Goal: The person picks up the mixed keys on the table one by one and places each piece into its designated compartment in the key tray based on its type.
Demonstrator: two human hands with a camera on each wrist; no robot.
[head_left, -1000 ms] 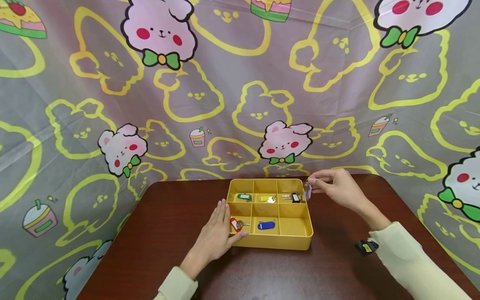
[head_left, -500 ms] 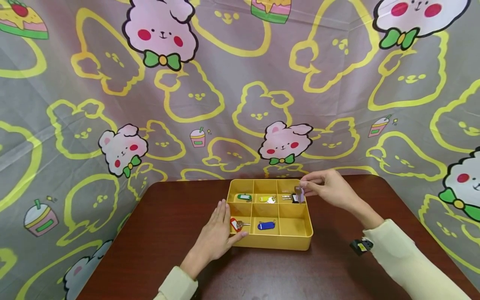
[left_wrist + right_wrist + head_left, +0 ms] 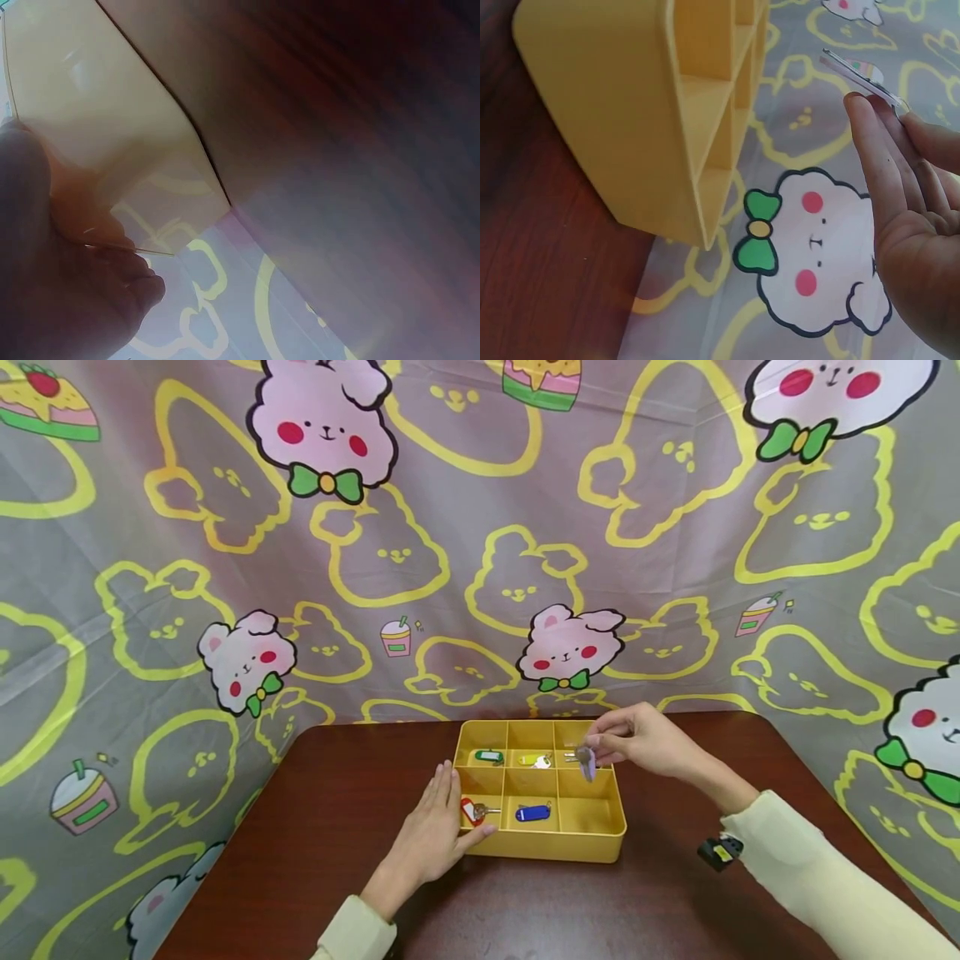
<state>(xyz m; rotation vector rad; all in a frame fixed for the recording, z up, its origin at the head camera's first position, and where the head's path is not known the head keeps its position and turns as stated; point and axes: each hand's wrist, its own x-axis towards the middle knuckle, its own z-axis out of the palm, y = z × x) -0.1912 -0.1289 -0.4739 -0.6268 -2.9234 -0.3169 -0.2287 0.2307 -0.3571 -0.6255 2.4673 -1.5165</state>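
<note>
A yellow tray (image 3: pixel 543 847) with six... several compartments stands on the table. My left hand (image 3: pixel 422 837) rests against its left side, fingers straight, the thumb over the front rim; the left wrist view shows that hand (image 3: pixel 82 300) at the tray wall (image 3: pixel 97 97). My right hand (image 3: pixel 643 742) pinches a key with a purple key tag (image 3: pixel 588 768) by its upper end, above the tray's right column. In the right wrist view the key tag (image 3: pixel 859 76) sticks out from the fingertips. Behind it, the back right compartment's black-tagged keys are mostly hidden.
A green key tag (image 3: pixel 489 756) and a yellow key tag (image 3: pixel 529 760) lie in the back row. In the front row are a red key tag (image 3: pixel 472 811) with keys and a blue key tag (image 3: pixel 533 813). A patterned cloth (image 3: pixel 465 552) hangs behind the dark table (image 3: pixel 337 793).
My right hand has moved left with the purple-tagged key, from the tray's right rim to above its right column. My left hand has stayed in place.
</note>
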